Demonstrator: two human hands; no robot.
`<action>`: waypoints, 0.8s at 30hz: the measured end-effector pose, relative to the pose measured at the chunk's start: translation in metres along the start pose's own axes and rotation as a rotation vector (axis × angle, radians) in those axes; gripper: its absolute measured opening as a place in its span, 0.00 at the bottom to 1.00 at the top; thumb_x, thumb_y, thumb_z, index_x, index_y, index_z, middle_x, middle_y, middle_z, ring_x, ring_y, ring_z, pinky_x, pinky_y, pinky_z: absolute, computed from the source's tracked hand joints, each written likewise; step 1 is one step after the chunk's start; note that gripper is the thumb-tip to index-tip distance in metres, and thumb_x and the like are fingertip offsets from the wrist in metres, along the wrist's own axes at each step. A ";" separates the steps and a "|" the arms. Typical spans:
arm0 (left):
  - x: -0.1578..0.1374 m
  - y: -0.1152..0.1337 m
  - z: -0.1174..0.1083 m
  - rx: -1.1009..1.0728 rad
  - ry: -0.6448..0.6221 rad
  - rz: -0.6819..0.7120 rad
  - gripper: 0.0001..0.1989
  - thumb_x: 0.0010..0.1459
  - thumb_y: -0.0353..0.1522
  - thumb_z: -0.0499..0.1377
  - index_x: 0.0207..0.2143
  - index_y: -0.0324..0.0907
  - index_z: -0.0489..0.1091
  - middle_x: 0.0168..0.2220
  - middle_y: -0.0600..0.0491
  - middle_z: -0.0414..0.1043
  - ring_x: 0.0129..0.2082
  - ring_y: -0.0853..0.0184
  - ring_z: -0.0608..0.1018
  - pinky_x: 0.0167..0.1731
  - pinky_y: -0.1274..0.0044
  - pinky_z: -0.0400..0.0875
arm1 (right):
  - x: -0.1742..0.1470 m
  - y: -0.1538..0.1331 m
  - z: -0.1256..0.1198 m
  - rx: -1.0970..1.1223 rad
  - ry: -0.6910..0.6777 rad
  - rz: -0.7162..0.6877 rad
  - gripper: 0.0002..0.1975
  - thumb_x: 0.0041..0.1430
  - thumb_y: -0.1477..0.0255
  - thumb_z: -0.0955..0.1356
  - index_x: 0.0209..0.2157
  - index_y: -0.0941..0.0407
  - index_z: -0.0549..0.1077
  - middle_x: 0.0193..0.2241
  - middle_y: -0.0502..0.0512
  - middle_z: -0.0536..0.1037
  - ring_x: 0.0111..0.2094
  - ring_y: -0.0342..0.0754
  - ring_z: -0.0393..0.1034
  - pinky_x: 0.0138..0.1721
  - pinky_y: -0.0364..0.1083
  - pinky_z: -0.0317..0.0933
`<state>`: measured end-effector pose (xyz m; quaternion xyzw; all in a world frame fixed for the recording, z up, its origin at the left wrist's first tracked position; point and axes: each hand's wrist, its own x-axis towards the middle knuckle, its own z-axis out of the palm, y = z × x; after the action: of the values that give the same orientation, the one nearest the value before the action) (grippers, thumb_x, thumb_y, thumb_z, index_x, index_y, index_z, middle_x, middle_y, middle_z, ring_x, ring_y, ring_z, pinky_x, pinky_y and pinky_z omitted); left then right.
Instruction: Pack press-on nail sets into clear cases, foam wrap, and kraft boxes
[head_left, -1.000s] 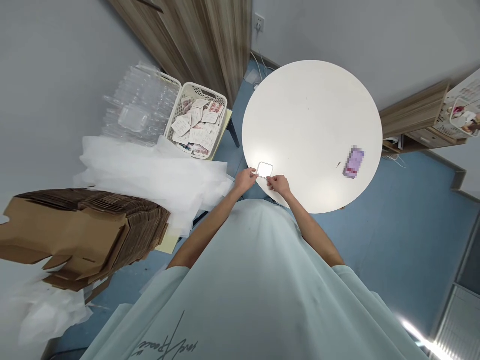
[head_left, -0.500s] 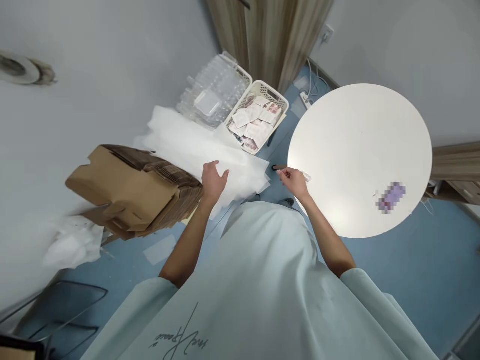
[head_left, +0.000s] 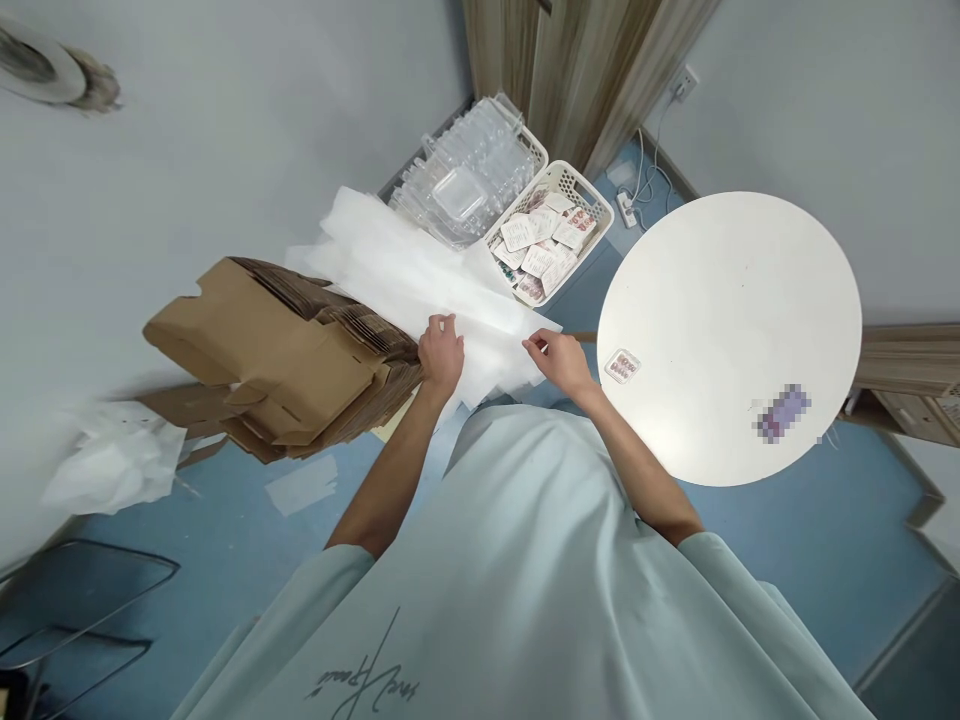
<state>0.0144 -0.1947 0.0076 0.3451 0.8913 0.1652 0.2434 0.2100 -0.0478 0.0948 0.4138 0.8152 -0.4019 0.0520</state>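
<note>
A stack of thin white packing sheets [head_left: 409,262], perhaps foam, lies in front of me with uneven edges. My left hand [head_left: 442,355] rests on the near part of the stack, fingers bent and slightly apart, beside the brown cardboard boxes [head_left: 300,345]. At the right end of the sheets, my right hand [head_left: 559,360] has thumb and forefinger brought together in a pinch at the top sheet. How much of the sheet is between these fingertips is hard to see.
A small printed card or packet [head_left: 622,366] lies at the left edge of the round white table [head_left: 727,290]; a pixelated object [head_left: 782,413] is farther right. Behind the sheets are clear plastic containers [head_left: 465,180] and a white basket [head_left: 600,210] of printed packets. A power strip [head_left: 625,210] lies on the floor.
My right hand has moved left from the table edge onto the sheets. My left hand has come down on the stack, its fingers closer together. The card on the table is now uncovered.
</note>
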 end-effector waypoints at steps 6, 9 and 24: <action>0.003 0.000 0.001 0.173 -0.091 0.017 0.18 0.72 0.29 0.53 0.60 0.36 0.72 0.54 0.33 0.74 0.55 0.43 0.77 0.56 0.58 0.68 | 0.000 -0.011 0.001 -0.037 -0.037 -0.012 0.11 0.74 0.65 0.67 0.40 0.53 0.81 0.38 0.54 0.86 0.38 0.53 0.78 0.39 0.47 0.64; 0.001 0.003 -0.003 0.210 -0.099 0.048 0.18 0.73 0.28 0.49 0.55 0.37 0.76 0.51 0.34 0.76 0.52 0.45 0.78 0.52 0.60 0.70 | -0.001 -0.014 0.001 -0.044 -0.048 -0.016 0.11 0.74 0.65 0.67 0.41 0.53 0.81 0.39 0.54 0.85 0.38 0.53 0.78 0.41 0.49 0.66; -0.063 0.095 -0.049 -0.213 0.369 0.620 0.16 0.77 0.32 0.52 0.52 0.46 0.80 0.46 0.47 0.82 0.42 0.63 0.81 0.44 0.72 0.73 | -0.017 -0.020 -0.016 0.589 0.004 -0.248 0.20 0.68 0.60 0.68 0.57 0.52 0.79 0.50 0.55 0.83 0.52 0.56 0.78 0.53 0.53 0.73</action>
<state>0.0790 -0.1778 0.1124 0.5359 0.7511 0.3822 0.0515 0.2110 -0.0542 0.1249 0.3095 0.7080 -0.6231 -0.1211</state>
